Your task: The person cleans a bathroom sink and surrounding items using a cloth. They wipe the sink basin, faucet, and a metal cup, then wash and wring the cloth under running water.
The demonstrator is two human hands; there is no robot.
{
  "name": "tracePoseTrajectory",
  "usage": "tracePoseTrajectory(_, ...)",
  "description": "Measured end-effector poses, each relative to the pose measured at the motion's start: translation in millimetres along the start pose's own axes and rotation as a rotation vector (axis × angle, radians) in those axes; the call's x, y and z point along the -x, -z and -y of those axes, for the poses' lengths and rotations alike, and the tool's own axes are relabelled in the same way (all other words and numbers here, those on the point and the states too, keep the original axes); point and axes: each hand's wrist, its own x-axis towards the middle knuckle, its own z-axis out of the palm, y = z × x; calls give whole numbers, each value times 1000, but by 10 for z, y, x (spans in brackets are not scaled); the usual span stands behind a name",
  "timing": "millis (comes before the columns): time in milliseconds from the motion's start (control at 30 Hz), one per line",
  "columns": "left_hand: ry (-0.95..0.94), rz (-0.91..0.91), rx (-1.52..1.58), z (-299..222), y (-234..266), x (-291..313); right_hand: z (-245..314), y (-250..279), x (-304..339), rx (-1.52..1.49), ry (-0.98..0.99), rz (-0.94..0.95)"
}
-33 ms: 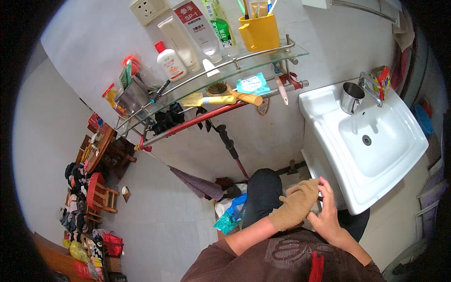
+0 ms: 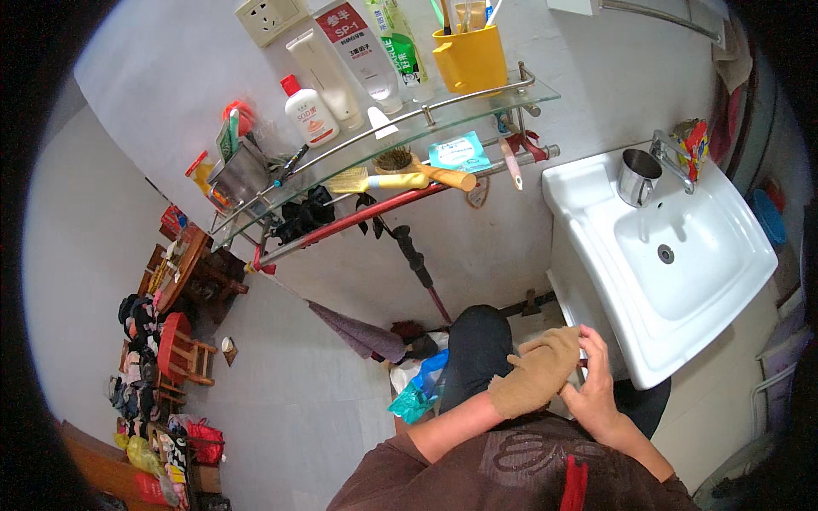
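A tan cloth glove (image 2: 537, 375) covers my left hand (image 2: 550, 362), which is held over my lap. Its fingers bend toward my right hand, and their tips are hidden. Bare, my right hand (image 2: 594, 392) meets the end of the glove with curled fingers, its thumb toward the glove. A small dark reddish bit (image 2: 583, 364) shows between the two hands, too little of it to name. Both hands are just left of the white washbasin (image 2: 588, 281).
A glass shelf (image 2: 477, 100) with metal rails holds tubes, a lotion bottle (image 2: 308, 112) and a yellow mug (image 2: 470, 64). Brushes (image 2: 396, 181) lie on the lower tier. A steel cup (image 2: 639, 177) stands by the tap (image 2: 673, 162). Bags (image 2: 417, 392) lie beside my knee; a red chair (image 2: 175, 347) stands far left.
The gloved left hand and the fingers of my right hand have shifted very slightly downward. Nothing else has visibly moved.
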Motion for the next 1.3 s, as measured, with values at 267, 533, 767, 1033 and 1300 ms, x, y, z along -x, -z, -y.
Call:
tracePoseTrajectory(267,-61,70,376,-57,148,149,-171,55,50,165,-10,-26)
tracePoseTrajectory(533,12,319,991,131,44,405,-58,89,0,105,163,24)
tracePoseTrajectory(767,347,207,1186,629,329,770,36,67,-75,39,126,113)
tracePoseTrajectory(1033,858,346,-71,1018,858,1025,-100,-67,6,-101,-31,188)
tracePoseTrajectory(1300,1057,489,-807,1882,364,1682,-100,-160,38,-87,-103,270)
